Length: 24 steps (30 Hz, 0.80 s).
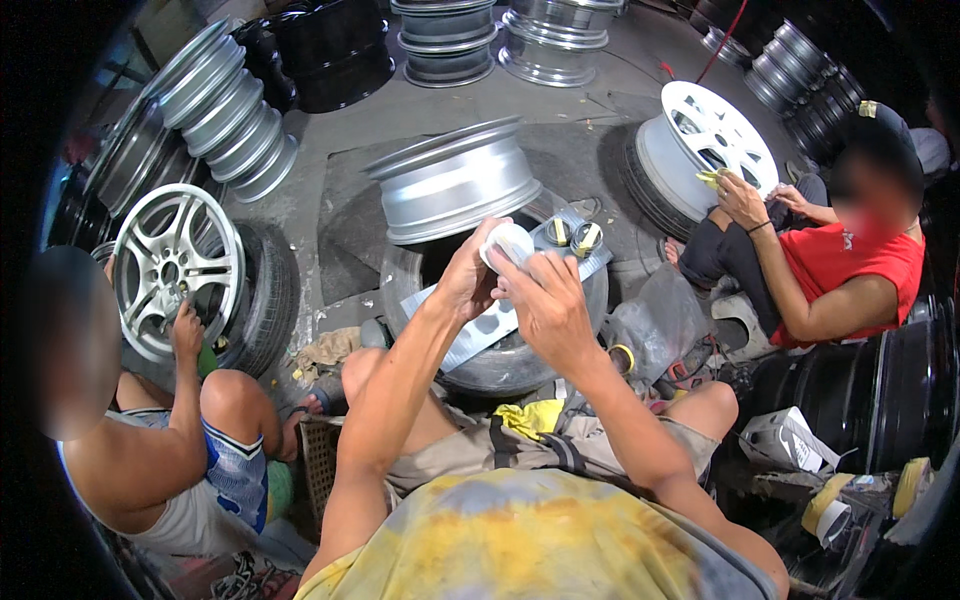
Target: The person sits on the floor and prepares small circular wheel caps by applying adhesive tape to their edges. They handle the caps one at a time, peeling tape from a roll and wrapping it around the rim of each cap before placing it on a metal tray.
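A small white round cap (507,246), perhaps a wheel centre cap, is gripped by my left hand (468,272), whose fingers wrap its side. My right hand (548,300) meets it from the right, forefinger against the cap's face and the other fingers bent. Below both hands a perforated grey board (482,337) lies across a tyre (470,378). On the board's far right end sit two round dark-rimmed pieces (573,236) with yellow tape strips. A silver wheel rim (455,190) leans tilted on the tyre's far side.
On the left a person (150,440) works at a silver spoked wheel (180,272); on the right another person in red (850,270) handles a white wheel (720,135). Stacked rims (225,110) stand behind. A clear plastic bag (660,318) and yellow cloth (528,418) lie near my legs.
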Motion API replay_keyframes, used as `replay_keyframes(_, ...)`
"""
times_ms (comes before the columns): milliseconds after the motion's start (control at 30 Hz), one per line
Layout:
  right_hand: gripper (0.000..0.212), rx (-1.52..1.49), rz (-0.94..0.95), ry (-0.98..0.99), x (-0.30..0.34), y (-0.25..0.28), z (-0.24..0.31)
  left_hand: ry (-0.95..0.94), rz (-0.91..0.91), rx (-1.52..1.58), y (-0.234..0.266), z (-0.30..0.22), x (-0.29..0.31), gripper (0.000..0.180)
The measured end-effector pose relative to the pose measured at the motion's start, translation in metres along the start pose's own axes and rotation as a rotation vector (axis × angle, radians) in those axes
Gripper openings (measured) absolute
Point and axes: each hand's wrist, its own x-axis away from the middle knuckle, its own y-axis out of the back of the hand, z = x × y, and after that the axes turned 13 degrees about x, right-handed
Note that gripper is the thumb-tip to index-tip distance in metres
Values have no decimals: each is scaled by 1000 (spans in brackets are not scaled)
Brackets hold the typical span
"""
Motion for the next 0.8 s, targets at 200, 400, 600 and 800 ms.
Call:
replay_keyframes(200,44,42,-12,-115,2,0,-19,124,86,-118,0,7,-2,43)
replay_keyframes(400,38,16,-34,-126,19,-3,-12,90,93,-62,4,-2,-6,34)
replay_keyframes(600,31,-38,-56,-95,12,-6,6,-97,-293,32,-46,15,6,40)
replay_keyframes(800,23,-28,-138,-399,11,-4,-36,92,6,-109,-6,9,-10,44)
